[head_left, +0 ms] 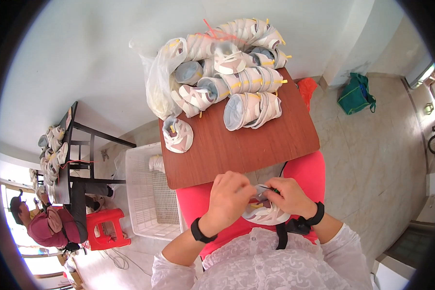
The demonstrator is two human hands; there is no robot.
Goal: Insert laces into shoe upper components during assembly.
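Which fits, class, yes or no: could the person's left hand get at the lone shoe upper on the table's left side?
Probably yes: only bare tabletop seems to separate the left hand from the lone shoe upper, though it looks busy at another upper.

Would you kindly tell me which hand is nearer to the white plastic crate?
Left: the left hand is right of the white plastic crate; the right hand is farther right.
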